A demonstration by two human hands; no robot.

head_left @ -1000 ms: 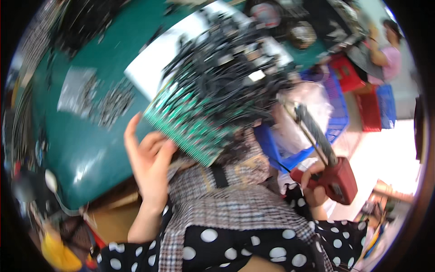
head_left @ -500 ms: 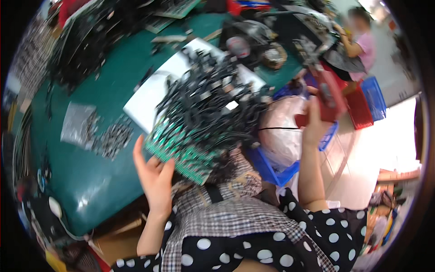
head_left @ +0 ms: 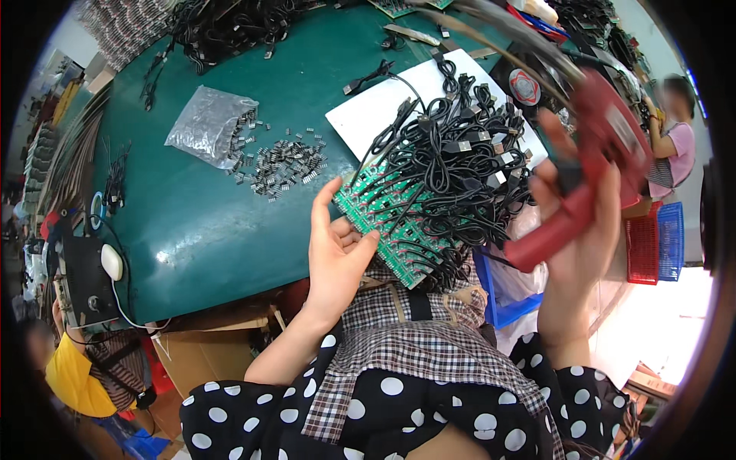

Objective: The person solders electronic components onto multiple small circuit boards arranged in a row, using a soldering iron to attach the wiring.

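My left hand (head_left: 335,261) grips the near-left edge of a green circuit board panel (head_left: 366,207), thumb on the near side and index finger stretched along the left corner. Many black cables with metal plugs (head_left: 441,157) run from the panel and lie heaped over its far side and a white sheet (head_left: 356,126). At the right, my right hand (head_left: 586,222) is wrapped round a red pistol-shaped tool (head_left: 606,165), which looks like a glue gun. It is raised above the cables' right side and smeared by motion, so its tip is unclear.
On the green table (head_left: 222,253) lie a clear plastic bag (head_left: 207,126) and a pile of small metal parts (head_left: 284,169). Black cables (head_left: 230,34) are heaped at the back. A blue crate (head_left: 506,307) stands below right. Co-workers sit at far right and lower left.
The view has swung, so the table and board appear farther right. My right hand has brought the red tool closer to the cables. My left hand stays on the panel's edge.
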